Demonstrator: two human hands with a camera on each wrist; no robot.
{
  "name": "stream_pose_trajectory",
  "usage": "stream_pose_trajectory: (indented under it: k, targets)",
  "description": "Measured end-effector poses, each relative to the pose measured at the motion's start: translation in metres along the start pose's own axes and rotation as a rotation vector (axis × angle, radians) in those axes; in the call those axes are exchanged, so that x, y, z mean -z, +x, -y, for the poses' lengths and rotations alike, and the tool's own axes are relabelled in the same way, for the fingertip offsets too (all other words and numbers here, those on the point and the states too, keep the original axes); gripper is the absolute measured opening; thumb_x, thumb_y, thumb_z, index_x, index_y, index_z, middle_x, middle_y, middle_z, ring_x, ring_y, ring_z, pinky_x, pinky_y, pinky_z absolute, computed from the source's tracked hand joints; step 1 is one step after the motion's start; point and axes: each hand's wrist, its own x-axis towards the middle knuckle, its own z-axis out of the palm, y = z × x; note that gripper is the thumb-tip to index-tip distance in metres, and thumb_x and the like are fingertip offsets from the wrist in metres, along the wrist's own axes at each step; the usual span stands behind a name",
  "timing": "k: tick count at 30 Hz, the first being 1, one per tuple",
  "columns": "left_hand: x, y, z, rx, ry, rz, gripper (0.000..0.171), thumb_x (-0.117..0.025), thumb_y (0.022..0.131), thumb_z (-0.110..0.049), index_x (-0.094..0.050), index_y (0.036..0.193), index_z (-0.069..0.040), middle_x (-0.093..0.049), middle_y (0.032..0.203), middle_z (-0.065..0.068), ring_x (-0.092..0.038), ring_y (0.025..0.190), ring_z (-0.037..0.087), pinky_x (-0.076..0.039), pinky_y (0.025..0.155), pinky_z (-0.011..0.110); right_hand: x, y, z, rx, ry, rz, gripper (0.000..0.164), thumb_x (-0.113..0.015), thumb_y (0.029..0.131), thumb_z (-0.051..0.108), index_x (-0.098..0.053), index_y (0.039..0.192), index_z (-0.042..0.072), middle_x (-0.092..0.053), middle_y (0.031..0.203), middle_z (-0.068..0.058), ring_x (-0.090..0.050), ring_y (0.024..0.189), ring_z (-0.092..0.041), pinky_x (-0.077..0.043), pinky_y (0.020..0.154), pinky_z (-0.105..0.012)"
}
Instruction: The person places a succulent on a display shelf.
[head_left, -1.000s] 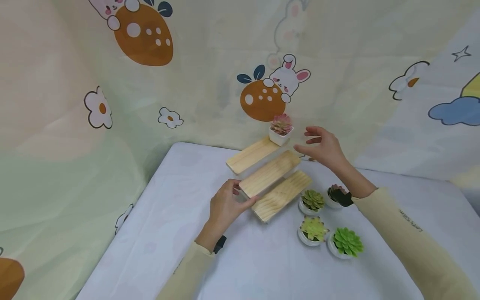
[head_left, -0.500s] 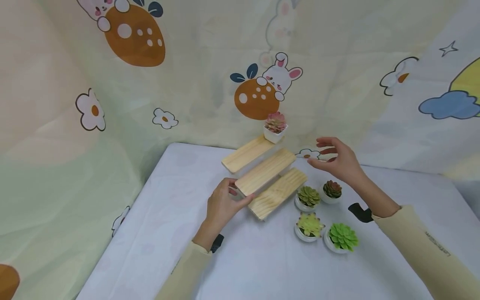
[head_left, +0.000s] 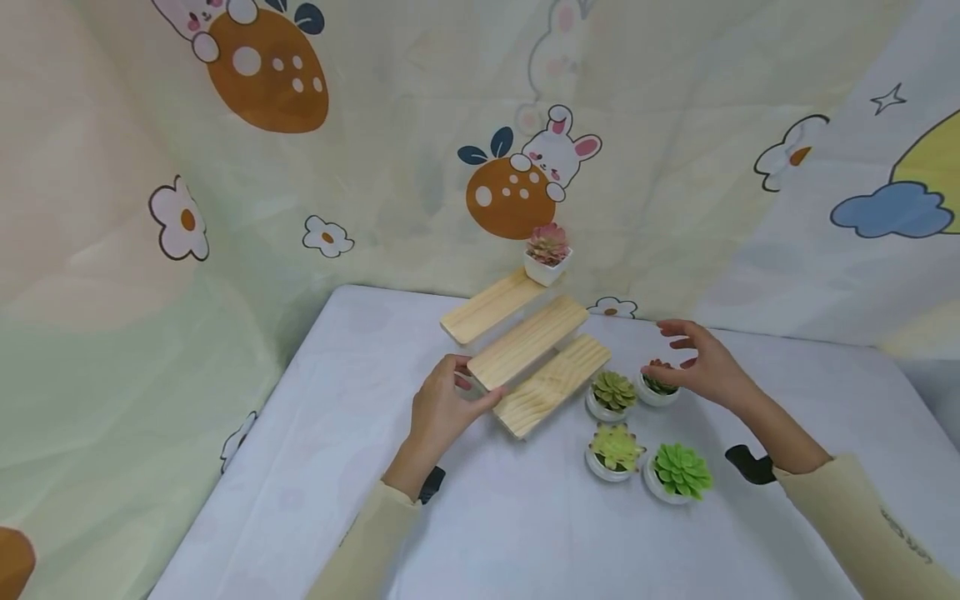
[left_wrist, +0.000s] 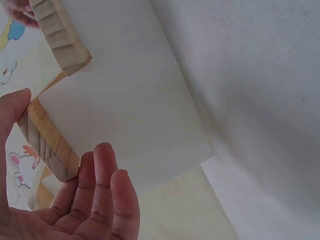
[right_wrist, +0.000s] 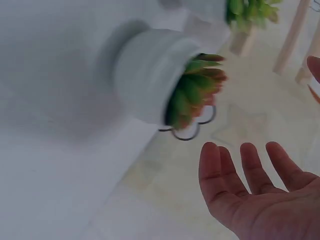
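A three-step plant stand with pale wooden shelves (head_left: pixel 528 340) and white side panels (left_wrist: pixel 125 105) stands on the table. My left hand (head_left: pixel 442 412) grips the end of its middle shelf (left_wrist: pixel 52 140), thumb on top and fingers beneath. On the top shelf (head_left: pixel 487 308) a pink succulent in a square white pot (head_left: pixel 547 258) sits at the right end. My right hand (head_left: pixel 708 367) is over a red-green succulent in a round white pot (head_left: pixel 658 387), fingers spread and holding nothing. The right wrist view shows that potted succulent (right_wrist: pixel 155 77) just beyond the fingers (right_wrist: pixel 210 170).
Right of the stand are more potted succulents: an olive-green one (head_left: pixel 611 396), a yellow-green one (head_left: pixel 615 454) and a bright green one (head_left: pixel 678 475). A white cloth covers the table (head_left: pixel 480 533). Behind it hangs a printed curtain (head_left: pixel 397 150).
My right hand has moved from beside the pink succulent down and right to over the red-green one. My left hand keeps its grip on the middle shelf. The view has shifted slightly.
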Motion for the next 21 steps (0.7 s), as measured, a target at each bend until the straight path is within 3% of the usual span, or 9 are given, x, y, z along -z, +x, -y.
stream_pose_trajectory:
  k: [9,21]
  targets:
    - [0.0,0.0,0.0,0.019,-0.004,0.008,0.065,-0.081,0.075,-0.048,-0.057,0.118,-0.005,-0.065,0.103,0.004,-0.066,0.084,0.017,-0.049,0.06,0.03,-0.009,-0.01,-0.032,-0.099,0.008,0.04,0.08,-0.076,0.086,0.027,-0.032,0.143,-0.008,-0.036,0.141,-0.033,-0.041,0.121,-0.052,-0.046,0.087,-0.059]
    - [0.0,0.0,0.0,0.019,-0.009,0.001,0.063,-0.082,0.075,-0.045,-0.057,0.117,-0.005,-0.065,0.103,0.005,-0.066,0.084,0.02,-0.049,0.06,0.032,-0.023,-0.01,-0.051,-0.182,0.014,0.064,0.088,-0.08,0.081,0.034,-0.033,0.144,-0.005,-0.039,0.139,-0.031,-0.045,0.119,-0.049,-0.048,0.086,-0.055]
